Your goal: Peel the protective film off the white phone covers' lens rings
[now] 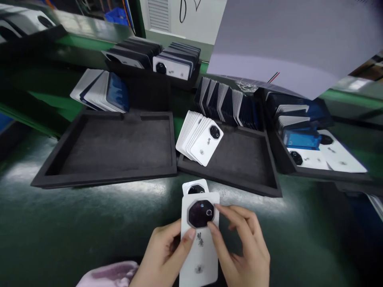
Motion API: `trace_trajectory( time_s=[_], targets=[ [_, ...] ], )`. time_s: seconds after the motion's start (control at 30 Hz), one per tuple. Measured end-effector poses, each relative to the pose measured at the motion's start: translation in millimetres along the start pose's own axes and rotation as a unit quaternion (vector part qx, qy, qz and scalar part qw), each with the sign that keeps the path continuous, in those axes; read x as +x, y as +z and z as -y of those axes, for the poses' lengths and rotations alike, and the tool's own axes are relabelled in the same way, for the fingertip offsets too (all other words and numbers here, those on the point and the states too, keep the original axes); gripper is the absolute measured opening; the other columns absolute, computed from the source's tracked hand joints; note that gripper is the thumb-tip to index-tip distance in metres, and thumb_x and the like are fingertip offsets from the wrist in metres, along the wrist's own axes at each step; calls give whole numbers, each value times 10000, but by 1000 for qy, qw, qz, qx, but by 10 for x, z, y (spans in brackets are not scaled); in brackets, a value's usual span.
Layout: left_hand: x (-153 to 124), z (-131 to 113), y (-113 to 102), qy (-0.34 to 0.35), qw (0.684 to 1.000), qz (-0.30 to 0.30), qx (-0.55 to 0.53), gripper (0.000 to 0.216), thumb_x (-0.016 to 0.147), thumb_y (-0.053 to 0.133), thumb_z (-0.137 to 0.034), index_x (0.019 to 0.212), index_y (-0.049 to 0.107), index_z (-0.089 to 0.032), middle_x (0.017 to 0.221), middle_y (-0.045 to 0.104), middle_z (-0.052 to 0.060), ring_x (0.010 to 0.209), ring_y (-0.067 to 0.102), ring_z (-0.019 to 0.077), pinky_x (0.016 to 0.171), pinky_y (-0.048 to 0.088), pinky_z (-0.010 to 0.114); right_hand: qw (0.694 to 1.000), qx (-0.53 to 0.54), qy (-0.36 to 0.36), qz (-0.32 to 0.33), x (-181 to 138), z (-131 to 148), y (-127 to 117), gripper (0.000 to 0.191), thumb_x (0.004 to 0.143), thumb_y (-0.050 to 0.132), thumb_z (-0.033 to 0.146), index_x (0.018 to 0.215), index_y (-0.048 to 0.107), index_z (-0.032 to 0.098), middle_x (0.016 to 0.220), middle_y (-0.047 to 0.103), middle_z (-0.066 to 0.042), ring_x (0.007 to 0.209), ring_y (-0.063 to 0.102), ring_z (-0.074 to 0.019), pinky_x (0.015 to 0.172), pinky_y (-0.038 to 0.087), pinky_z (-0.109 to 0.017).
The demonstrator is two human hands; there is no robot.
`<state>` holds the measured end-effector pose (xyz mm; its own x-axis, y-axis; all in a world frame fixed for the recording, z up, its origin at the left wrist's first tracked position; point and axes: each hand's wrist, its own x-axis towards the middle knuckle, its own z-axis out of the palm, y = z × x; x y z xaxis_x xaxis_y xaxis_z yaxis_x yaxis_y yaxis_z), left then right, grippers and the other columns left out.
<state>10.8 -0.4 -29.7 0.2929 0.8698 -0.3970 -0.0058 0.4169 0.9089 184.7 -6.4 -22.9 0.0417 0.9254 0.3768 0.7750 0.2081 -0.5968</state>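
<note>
My left grip (167,249) is pinching a white panel (206,253) close before me. It is showing rounded corners, a glossy dark eight-sided patch (201,214), black characters and a small grey emblem, too fine to make out. My right grip (245,243) is resting its thumb at the patch's lower right edge, forefinger at the panel's right edge; whether it is pinching, I cannot tell. The panel's lower left corner is running out of view. Behind it, a second panel (195,185) is peeking out, mostly covered. Green table (119,215) is lying open on both sides. Beyond, a fanned stack (203,139) is overlapping the right tray's (245,149) left edge.
</note>
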Motion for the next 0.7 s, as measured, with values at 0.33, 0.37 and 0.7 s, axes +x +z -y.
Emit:
trace_trajectory(
  time_s=[0.33, 0.37, 0.7],
  targets=[
    [-41, -14, 27, 118, 971, 36, 207, 291, 1033, 506, -279, 791, 651, -206, 748, 687, 27, 676, 637, 182, 667, 443, 244, 984, 133, 102, 60, 71, 0, -153, 116, 973, 639, 185, 1050, 639, 272, 882, 577, 10, 673, 592, -116, 593, 533, -232],
    [-46, -8, 29, 123, 969, 35, 210, 290, 1032, 507, -271, 791, 654, -207, 751, 689, 28, 685, 648, 184, 678, 447, 247, 981, 145, 113, 63, 78, -1, -163, 84, 979, 632, 190, 1001, 631, 271, 867, 580, 13, 682, 601, -122, 593, 531, -235],
    [-47, -160, -5, -30, 995, 17, 90, 399, 975, 559, -481, 723, 658, -188, 665, 532, -13, 616, 445, 145, 551, 350, 217, 994, 69, -60, 56, -48, 80, -204, 159, 992, 581, 114, 1040, 664, 240, 967, 713, -54, 792, 678, -184, 701, 560, -338]
  ],
)
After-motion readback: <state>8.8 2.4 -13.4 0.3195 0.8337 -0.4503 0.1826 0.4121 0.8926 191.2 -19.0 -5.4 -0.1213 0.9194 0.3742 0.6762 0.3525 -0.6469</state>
